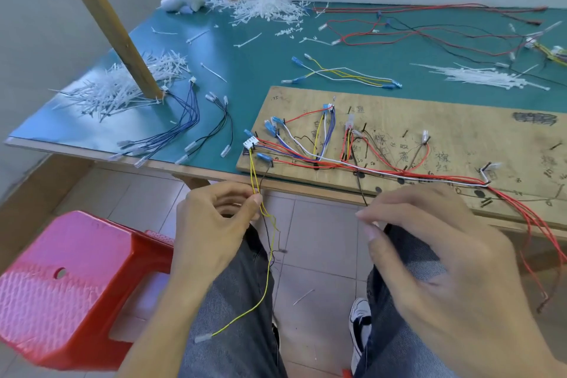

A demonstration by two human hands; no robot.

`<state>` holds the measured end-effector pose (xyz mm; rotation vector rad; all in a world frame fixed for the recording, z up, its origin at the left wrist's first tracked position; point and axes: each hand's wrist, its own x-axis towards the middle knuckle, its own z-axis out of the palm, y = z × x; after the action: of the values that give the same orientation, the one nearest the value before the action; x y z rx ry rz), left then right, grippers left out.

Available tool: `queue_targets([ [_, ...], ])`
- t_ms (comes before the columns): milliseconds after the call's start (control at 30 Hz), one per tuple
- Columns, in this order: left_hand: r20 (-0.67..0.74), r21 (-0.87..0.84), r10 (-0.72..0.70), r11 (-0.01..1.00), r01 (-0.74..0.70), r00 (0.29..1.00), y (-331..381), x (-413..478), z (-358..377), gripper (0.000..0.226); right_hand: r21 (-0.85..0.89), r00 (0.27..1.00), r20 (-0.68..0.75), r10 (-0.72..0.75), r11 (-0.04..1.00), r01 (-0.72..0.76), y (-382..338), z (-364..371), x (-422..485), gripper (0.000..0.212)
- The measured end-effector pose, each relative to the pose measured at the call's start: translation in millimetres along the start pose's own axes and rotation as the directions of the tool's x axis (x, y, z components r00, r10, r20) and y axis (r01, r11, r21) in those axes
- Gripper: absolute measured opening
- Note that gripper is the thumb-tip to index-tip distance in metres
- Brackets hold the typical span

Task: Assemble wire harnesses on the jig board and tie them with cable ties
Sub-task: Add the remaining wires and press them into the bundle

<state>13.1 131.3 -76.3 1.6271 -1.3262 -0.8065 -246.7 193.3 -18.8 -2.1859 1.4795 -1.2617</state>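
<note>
The green table (pixel 245 64) is filling most of the view, with the wooden jig board (pixel 460 132) lying flat on its near right part, the board's front edge running along the table's front edge. A red plastic stool (pixel 61 279) is standing on the tiled floor at the lower left, beside the person's knee.

The right hand (pixel 445 248) is hovering below the board's edge with its fingers stretched out loosely. It is blurred, and whether the thumb and forefinger are catching the thin black wire (pixel 360 190) hanging from the board just by them cannot be told. The left hand (pixel 214 224) is curling in front of the table's edge, its thumb and forefinger pinching the yellow wires (pixel 254 175).

The harness wires (pixel 306 153), red, blue, white and yellow, are running between the pegs on the board, and a red bundle (pixel 534 224) is trailing off its right side. Piles of white cable ties (pixel 122 89) are lying on the table's left, back and right. The yellow wires are dropping from a small white connector (pixel 249 143) sitting at the board's near left corner.
</note>
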Motion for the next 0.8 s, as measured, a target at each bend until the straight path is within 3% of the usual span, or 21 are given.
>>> queue_targets([
  [167,-0.121,0.104,0.09,0.992,-0.078,0.989,2.8,-3.1,-2.2,0.005,-0.011,0.999,0.047,-0.006,1.0,0.006,-2.6,12.9,4.9,0.009],
  [300,-0.098,0.092,0.109,0.991,-0.1,0.989,10.0,-5.8,-4.0,0.007,0.035,0.98,0.197,0.027,0.999,-0.034,-17.4,47.3,4.5,0.011],
  [433,-0.076,0.015,0.064,0.998,-0.063,0.995,9.5,-3.1,-3.7,0.018,0.078,0.898,0.378,0.226,0.958,-0.275,-24.7,87.8,18.8,0.021],
  [567,-0.062,0.017,0.056,0.998,-0.055,0.997,0.9,0.8,-5.4,0.022,0.01,0.875,0.381,0.3,0.944,-0.329,-26.4,124.1,28.1,0.021],
  [733,-0.001,0.027,0.054,0.998,-0.054,0.999,-9.1,6.1,-9.6,0.006,0.036,0.844,0.394,0.363,0.912,-0.409,-18.9,143.6,24.2,0.023],
  [800,0.015,0.051,0.068,0.996,-0.069,0.998,-10.4,8.7,-11.4,0.021,0.119,0.837,0.389,0.386,0.88,-0.461,-16.7,146.5,26.3,0.021],
])
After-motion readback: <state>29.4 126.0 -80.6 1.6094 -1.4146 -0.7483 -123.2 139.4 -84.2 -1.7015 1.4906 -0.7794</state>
